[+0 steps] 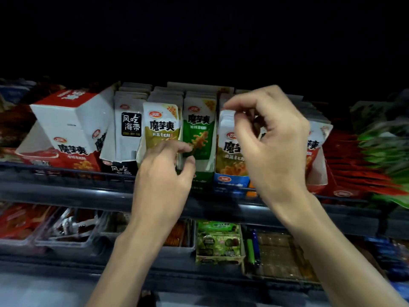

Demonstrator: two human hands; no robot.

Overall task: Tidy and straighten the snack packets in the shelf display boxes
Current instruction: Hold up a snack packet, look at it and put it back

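**Both hands in the packet row on the upper shelf**

You stand at the shelf point(66, 187) with both hands in the row of snack packets, each on a different display box. Your left hand point(163, 173) sits low, its thumb and forefinger closed on the lower right edge of the olive packet point(160, 127), right where it meets the green packet point(199, 131). The seam is partly hidden by your fingers, so which of the two you hold is a close call. Your right hand point(272, 147) is higher, its forefinger and thumb pinched together on the white top edge of the front packet point(228, 149) in the blue display box point(230, 181); the other fingers hang curled in front of the packets behind.

All three packets stand on end, long axis up and down, faces toward you. The olive packet tilts, its top off to the left, while the green one beside it stands straighter. The front packet lies directly under and just left of your right fingertips, so that hand is plainly the nearer one for squaring it; the left hand is nearer the olive and green pair.

To the left, a black-label packet point(130, 125) stands upright, and a red-and-white box point(73, 120) leans askew against the row. It appears not yet straightened. The far right of the shelf is too blurred to read.
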